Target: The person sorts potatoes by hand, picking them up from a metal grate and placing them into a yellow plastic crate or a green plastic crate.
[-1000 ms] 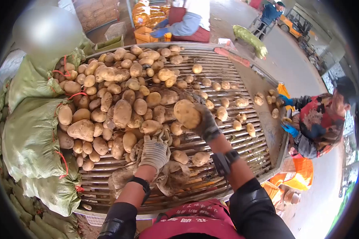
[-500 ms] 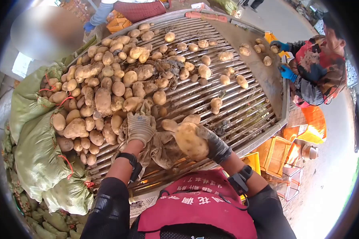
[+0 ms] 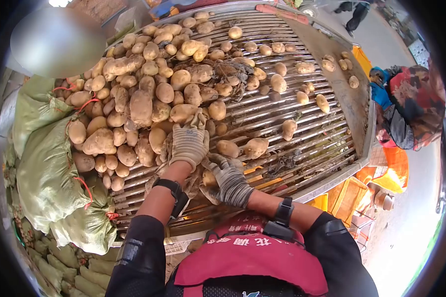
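— Hands?
— Mid-frame: the knit-gloved left hand (image 3: 188, 143) is lying flat, fingers together, on the lumpy pile (image 3: 141, 106); the right hand (image 3: 228, 180) is curling around a small round potato (image 3: 208, 178) above the barred grate (image 3: 312, 143).

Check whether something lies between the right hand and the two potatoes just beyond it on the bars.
Nothing visible does. The nearest potato lies just past the right hand, with only bare metal bars between them.
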`<state>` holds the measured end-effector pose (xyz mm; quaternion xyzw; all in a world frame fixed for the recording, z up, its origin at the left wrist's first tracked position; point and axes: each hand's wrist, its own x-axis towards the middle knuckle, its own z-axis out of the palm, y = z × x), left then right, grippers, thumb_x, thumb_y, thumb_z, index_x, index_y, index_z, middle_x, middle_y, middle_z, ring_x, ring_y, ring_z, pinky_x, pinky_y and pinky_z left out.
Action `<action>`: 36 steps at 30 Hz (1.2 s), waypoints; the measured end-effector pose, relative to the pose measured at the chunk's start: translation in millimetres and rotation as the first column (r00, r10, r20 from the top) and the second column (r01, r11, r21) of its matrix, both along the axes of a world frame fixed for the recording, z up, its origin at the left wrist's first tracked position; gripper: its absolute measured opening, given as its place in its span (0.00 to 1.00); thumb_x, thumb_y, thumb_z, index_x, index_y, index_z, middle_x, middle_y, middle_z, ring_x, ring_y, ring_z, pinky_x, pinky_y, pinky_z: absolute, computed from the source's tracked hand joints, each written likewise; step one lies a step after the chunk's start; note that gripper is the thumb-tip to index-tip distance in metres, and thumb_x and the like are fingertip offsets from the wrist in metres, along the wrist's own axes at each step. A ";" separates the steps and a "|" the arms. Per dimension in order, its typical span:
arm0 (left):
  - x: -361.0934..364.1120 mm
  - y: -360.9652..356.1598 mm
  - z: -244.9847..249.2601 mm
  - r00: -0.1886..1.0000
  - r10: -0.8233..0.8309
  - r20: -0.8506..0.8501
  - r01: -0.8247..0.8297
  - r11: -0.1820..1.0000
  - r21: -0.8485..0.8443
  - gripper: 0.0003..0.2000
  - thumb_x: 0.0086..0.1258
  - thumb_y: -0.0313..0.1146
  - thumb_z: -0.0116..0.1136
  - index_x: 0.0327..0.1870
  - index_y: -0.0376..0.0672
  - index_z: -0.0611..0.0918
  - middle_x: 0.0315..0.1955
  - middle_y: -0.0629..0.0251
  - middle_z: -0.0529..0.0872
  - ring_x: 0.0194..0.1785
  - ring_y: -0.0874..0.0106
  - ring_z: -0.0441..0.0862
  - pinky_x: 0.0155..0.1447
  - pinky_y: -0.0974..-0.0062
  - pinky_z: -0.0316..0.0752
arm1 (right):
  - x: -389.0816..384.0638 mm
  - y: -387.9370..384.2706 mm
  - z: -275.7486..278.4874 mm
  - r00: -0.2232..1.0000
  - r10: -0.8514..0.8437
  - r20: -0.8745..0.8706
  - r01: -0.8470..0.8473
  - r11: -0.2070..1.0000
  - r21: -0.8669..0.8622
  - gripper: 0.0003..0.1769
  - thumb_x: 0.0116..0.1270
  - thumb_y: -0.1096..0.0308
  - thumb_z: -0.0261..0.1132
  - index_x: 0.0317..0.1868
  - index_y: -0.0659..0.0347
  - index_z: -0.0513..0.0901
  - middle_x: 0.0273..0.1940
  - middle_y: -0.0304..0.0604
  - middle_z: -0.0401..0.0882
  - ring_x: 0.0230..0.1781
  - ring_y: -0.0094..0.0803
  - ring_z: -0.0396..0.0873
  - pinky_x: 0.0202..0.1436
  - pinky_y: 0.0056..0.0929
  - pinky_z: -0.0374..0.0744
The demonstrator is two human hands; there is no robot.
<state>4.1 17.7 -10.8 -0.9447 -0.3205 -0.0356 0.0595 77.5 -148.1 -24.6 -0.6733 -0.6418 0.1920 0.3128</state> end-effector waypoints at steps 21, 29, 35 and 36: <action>8.8 -5.6 17.8 0.974 0.092 -0.206 -0.131 0.974 -0.185 0.25 0.73 0.44 0.42 0.65 0.41 0.74 0.58 0.54 0.81 0.61 0.58 0.77 0.68 0.49 0.58 | 120.8 -56.4 41.0 0.826 -0.003 -0.563 -0.200 0.933 -0.299 0.61 0.47 0.59 0.79 0.77 0.59 0.50 0.64 0.55 0.69 0.65 0.44 0.70 0.68 0.37 0.69; 14.5 -17.2 24.3 0.942 0.127 -0.309 -0.162 0.983 -0.089 0.23 0.71 0.46 0.45 0.62 0.42 0.71 0.56 0.50 0.81 0.57 0.55 0.79 0.67 0.51 0.60 | 136.4 -139.0 19.3 -0.546 0.086 -0.833 0.179 0.984 -0.016 0.45 0.64 0.39 0.65 0.71 0.60 0.64 0.65 0.55 0.70 0.64 0.45 0.73 0.69 0.45 0.72; -3.3 -2.2 -12.5 0.995 -0.100 -0.030 0.103 0.978 0.183 0.38 0.69 0.44 0.50 0.77 0.41 0.51 0.48 0.47 0.85 0.49 0.51 0.82 0.66 0.53 0.62 | 133.4 -193.3 1.9 -0.709 0.133 -0.692 0.316 0.938 -0.144 0.41 0.66 0.38 0.61 0.68 0.62 0.69 0.61 0.58 0.75 0.58 0.53 0.77 0.59 0.57 0.78; -3.6 -4.6 -5.5 0.984 0.040 -0.173 -0.035 0.999 0.033 0.37 0.69 0.44 0.50 0.77 0.42 0.52 0.49 0.47 0.85 0.49 0.51 0.82 0.67 0.53 0.62 | 133.6 -197.6 3.4 -0.757 0.245 -0.606 0.308 0.951 0.000 0.42 0.66 0.37 0.60 0.68 0.62 0.68 0.61 0.58 0.74 0.58 0.58 0.77 0.57 0.62 0.79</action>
